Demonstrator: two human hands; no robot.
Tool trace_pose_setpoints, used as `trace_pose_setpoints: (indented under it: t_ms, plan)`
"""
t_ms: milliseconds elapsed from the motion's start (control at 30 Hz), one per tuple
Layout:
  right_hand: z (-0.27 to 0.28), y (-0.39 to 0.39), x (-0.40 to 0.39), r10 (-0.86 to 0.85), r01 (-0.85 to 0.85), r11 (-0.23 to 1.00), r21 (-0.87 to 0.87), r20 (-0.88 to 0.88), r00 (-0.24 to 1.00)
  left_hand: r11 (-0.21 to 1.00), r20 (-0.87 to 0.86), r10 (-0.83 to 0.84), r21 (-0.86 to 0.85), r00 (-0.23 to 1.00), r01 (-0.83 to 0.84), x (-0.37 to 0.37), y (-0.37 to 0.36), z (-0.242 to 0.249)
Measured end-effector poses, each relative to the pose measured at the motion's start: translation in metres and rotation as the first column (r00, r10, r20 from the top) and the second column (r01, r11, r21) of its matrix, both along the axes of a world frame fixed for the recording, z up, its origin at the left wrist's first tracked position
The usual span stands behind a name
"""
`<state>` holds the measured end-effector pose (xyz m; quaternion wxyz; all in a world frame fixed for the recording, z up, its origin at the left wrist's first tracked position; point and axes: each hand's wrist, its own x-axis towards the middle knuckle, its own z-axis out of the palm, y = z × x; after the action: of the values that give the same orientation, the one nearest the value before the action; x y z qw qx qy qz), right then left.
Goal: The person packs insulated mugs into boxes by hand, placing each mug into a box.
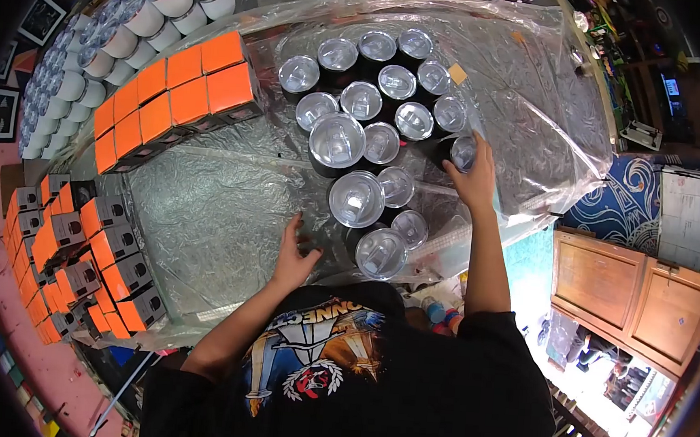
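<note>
The right hand [475, 175] has its thumb and fingers curved around the black tumbler [462, 153], gripping from the near and right sides, so this hand is much the nearer one. The tumbler is on the counter [218, 242], just right of the other lidded tumblers [361, 101], its clear lid facing up and its long axis roughly upright, as far as the wide view tells. The left hand [292, 257] is open, with nothing in it, by the counter's near edge, left of the large tumblers [357, 199]
</note>
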<state>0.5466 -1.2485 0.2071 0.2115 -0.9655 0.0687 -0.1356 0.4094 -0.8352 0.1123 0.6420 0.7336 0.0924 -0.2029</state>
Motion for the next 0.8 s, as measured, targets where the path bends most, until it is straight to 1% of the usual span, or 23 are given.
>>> trace_pose_setpoints:
  t_ms: [33,67,100,200,233,267,300,333,367,400,433,500,533,600,667,733,800]
  plan:
    - [-0.004,-0.001,-0.001,0.004,-0.004,1.0,0.003,-0.002,1.0,0.999,-0.004,-0.044,0.025,0.999,0.044,-0.001,0.003,-0.001]
    - [-0.007,-0.001,-0.003,-0.027,0.028,0.999,0.043,-0.031,0.999,0.995,-0.009,-0.087,0.049,0.996,0.087,-0.003,0.006,-0.003]
    - [-0.008,0.0,-0.003,-0.054,0.059,0.995,0.08,-0.06,0.997,0.995,-0.01,-0.08,0.051,0.997,0.081,-0.003,0.007,-0.002]
    - [0.043,0.013,-0.026,-0.033,0.039,0.997,0.068,-0.086,0.996,0.996,-0.038,-0.072,0.052,0.997,0.073,-0.009,0.012,-0.002]
    - [0.065,0.016,-0.036,-0.03,0.037,0.997,0.066,-0.097,0.995,0.999,-0.05,-0.046,0.008,0.998,0.047,-0.013,0.014,-0.004]
    - [0.087,0.018,-0.047,0.115,-0.097,0.984,0.152,-0.113,0.987,0.999,-0.063,-0.025,-0.036,0.998,0.023,-0.016,0.016,-0.006]
    - [0.106,0.019,-0.058,0.255,-0.223,0.945,0.237,-0.113,0.96,0.999,-0.071,-0.028,-0.042,0.997,0.025,-0.018,0.016,-0.004]
    - [0.118,0.021,-0.068,0.25,-0.218,0.948,0.232,-0.118,0.961,0.998,-0.096,-0.007,-0.066,0.995,0.0,-0.016,0.015,0.001]
    - [0.128,0.027,-0.076,0.345,-0.284,0.894,0.348,-0.128,0.93,0.996,-0.119,0.013,-0.088,0.993,-0.024,-0.015,0.014,0.004]
    - [0.135,0.034,-0.083,0.437,-0.34,0.821,0.459,-0.121,0.891,0.996,-0.101,0.026,-0.086,0.995,-0.035,-0.017,0.014,-0.001]
    - [0.138,0.043,-0.09,0.457,-0.344,0.811,0.473,-0.146,0.878,0.996,-0.098,0.02,-0.089,0.995,-0.029,-0.016,0.013,-0.001]
    - [0.134,0.055,-0.096,0.508,-0.361,0.785,0.504,-0.19,0.84,0.99,0.004,-0.092,0.104,0.996,0.091,-0.013,0.013,0.005]
    - [0.13,0.062,-0.098,0.498,-0.336,0.797,0.503,-0.232,0.835,0.99,0.008,-0.093,0.106,0.996,0.092,-0.012,0.013,0.01]
    - [0.127,0.07,-0.099,0.502,-0.353,0.801,0.484,-0.219,0.837,0.973,-0.068,-0.204,0.097,0.977,0.21,-0.009,0.011,0.021]
    - [0.124,0.073,-0.1,0.522,-0.395,0.809,0.436,-0.221,0.824,0.966,-0.044,-0.227,0.117,0.973,0.231,-0.01,0.009,0.028]
    - [0.129,0.077,-0.1,0.509,-0.377,0.818,0.435,-0.242,0.826,0.96,-0.017,-0.249,0.131,0.968,0.249,-0.013,0.01,0.029]
    - [0.134,0.078,-0.093,0.503,-0.366,0.825,0.43,-0.264,0.823,0.954,-0.077,-0.267,0.12,0.96,0.275,-0.016,0.013,0.029]
